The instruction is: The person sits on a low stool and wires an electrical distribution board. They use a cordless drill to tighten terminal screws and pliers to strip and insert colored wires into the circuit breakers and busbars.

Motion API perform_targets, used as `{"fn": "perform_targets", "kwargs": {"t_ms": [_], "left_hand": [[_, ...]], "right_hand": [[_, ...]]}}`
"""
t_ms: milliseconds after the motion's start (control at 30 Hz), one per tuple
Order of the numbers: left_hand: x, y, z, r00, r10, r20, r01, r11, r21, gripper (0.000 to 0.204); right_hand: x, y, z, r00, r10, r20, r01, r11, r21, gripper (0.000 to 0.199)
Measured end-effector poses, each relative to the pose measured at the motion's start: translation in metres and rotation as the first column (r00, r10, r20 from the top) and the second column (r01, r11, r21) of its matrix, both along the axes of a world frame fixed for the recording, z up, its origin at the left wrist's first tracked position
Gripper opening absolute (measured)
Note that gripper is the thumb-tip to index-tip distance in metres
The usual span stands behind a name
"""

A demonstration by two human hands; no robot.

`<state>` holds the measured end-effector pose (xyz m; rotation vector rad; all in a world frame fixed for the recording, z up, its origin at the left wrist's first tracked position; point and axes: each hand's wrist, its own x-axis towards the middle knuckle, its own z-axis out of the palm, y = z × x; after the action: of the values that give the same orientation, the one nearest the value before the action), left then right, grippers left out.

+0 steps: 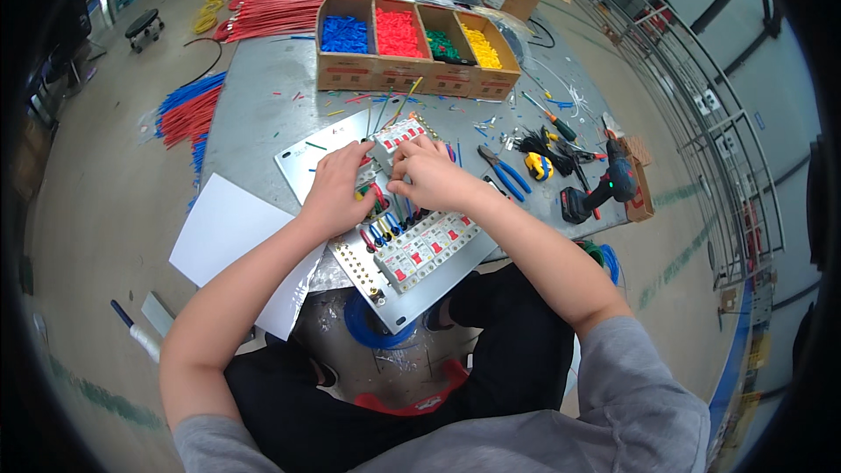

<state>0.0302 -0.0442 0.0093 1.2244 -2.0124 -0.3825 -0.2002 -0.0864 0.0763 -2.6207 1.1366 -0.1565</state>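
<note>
A silver mounting plate [326, 156] lies tilted across the near table edge. Two rows of white circuit breakers with red switches are fixed to it, a far row [399, 135] and a near row [427, 250]. My left hand [337, 186] grips the left end of the far row, fingers on its far side and thumb by the wires. My right hand [435, 177] is bent over the same row, its fingers closed; whatever they pinch is hidden. Coloured wires [392, 228] run between the rows. Brass terminal screws [355, 267] line the plate's left part.
Beyond the plate stands a cardboard box [420, 77] of blue, red, green and yellow caps. Pliers [504, 173], a tape measure [539, 166], a screwdriver [561, 127] and a cordless drill [604, 184] lie right. White paper [229, 236] overhangs the left edge. Red cables [289, 16] lie behind.
</note>
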Motion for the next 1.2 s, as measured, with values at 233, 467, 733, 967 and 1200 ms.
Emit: {"fn": "perform_targets", "kwargs": {"t_ms": [233,467,733,967,1200], "left_hand": [[-0.022,0.009,0.001,0.981,0.122,0.149,-0.129,0.991,0.042,0.107],[-0.047,0.019,0.017,0.925,0.207,0.319,-0.254,0.961,0.113,0.117],[-0.053,0.012,0.023,0.893,0.186,0.41,-0.306,0.919,0.248,0.086],[-0.051,0.013,0.018,0.891,0.189,0.412,-0.304,0.923,0.234,0.069],[-0.056,0.015,0.025,0.906,0.172,0.386,-0.251,0.954,0.164,0.058]], "right_hand": [[0.014,0.002,-0.019,0.999,-0.021,0.049,0.029,0.986,-0.164,0.012],[0.017,0.003,-0.023,0.988,-0.064,0.139,0.085,0.984,-0.155,0.011],[0.005,-0.002,-0.016,0.981,0.076,0.18,-0.038,0.978,-0.205,0.02],[-0.023,0.022,-0.016,0.903,0.311,0.296,-0.133,0.857,-0.498,0.017],[-0.036,0.048,-0.021,0.949,0.083,0.303,0.007,0.958,-0.286,0.011]]}}
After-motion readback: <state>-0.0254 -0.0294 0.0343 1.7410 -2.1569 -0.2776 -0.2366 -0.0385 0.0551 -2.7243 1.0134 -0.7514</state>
